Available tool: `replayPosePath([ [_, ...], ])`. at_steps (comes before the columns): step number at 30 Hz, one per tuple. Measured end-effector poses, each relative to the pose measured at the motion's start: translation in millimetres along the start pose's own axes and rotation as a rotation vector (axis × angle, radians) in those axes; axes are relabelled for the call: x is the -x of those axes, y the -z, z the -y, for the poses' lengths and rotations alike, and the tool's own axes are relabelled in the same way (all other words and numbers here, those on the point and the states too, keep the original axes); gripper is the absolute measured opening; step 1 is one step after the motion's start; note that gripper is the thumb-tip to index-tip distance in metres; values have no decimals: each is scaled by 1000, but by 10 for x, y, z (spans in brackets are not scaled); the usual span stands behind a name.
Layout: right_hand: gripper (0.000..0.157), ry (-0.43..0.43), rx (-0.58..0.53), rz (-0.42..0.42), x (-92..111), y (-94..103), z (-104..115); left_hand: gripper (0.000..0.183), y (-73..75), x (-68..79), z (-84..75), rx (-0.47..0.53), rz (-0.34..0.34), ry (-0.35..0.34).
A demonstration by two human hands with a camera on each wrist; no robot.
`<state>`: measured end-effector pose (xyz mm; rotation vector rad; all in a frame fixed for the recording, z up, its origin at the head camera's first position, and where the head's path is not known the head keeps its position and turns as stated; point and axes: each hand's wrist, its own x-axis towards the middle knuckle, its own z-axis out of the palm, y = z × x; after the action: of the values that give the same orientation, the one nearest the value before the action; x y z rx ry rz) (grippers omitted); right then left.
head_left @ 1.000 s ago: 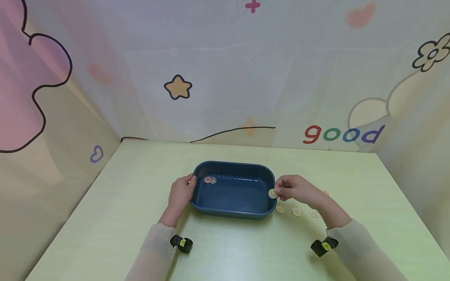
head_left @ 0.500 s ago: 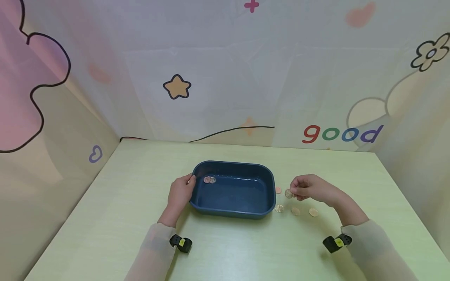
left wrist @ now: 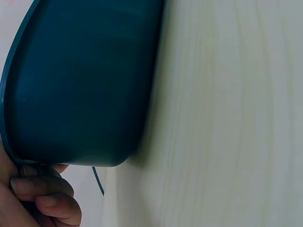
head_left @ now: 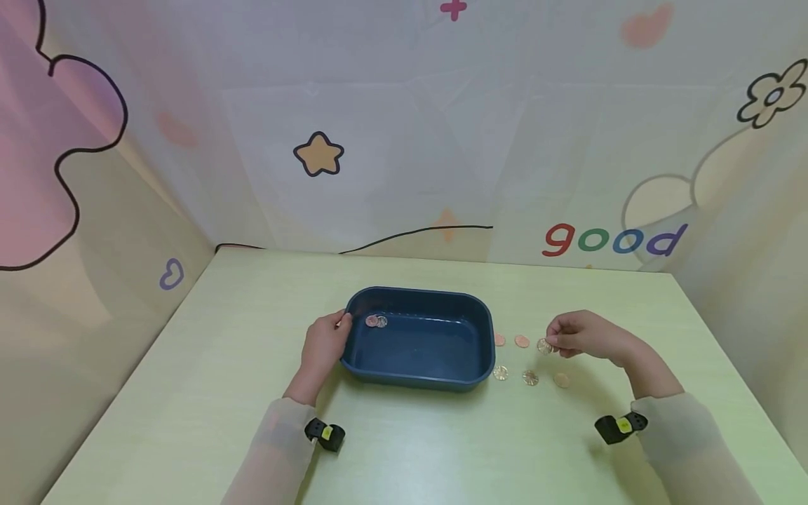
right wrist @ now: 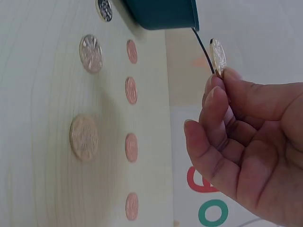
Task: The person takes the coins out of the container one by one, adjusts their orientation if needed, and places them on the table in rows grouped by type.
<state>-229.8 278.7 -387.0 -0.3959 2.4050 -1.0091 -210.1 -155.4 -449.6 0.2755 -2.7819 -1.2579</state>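
My left hand [head_left: 325, 345] grips the left rim of a dark blue rectangular tray [head_left: 416, 382], its thumb over the edge. In the left wrist view the curled fingers [left wrist: 59, 205] lie at the tray's outer wall. My right hand [head_left: 587, 335] pinches a gold-coloured coin [right wrist: 218, 56] between thumb and forefinger, raised above the table right of the tray. A coppery coin [head_left: 372, 320] and a silvery coin [head_left: 381, 322] touch inside the tray's left end.
Right of the tray lie two rows of coins. The front row has three gold-coloured coins, one a larger-looking coin [right wrist: 84, 137] in the right wrist view; the back row has several copper-coloured coins, such as a coin [right wrist: 131, 90]. A printed cloth [head_left: 404, 175] hangs behind the table [head_left: 252, 294].
My right hand has moved right with its coin, from over the tray's right rim to above the coins. Copper-coloured coins behind it have come into view. My left hand stays on the rim.
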Motion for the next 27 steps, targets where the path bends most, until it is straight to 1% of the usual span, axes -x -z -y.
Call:
replayPosePath([
  [4, 17, -6, 38, -4, 37, 53, -78, 42, 2, -10, -1, -2, -1, 4],
  [10, 15, -22, 78, -13, 99, 97, -210, 42, 16, -23, -28, 5, -6, -15],
  [13, 14, -32, 99, -15, 140, 104, -268, 42, 16, -19, -38, 5, -3, -8],
  [20, 12, -60, 115, -10, 249, 120, -429, 42, 9, -5, -45, 4, 5, -2],
  [27, 13, -105, 134, -3, 297, 120, -583, 42, -3, -2, -11, -1, 2, 3],
])
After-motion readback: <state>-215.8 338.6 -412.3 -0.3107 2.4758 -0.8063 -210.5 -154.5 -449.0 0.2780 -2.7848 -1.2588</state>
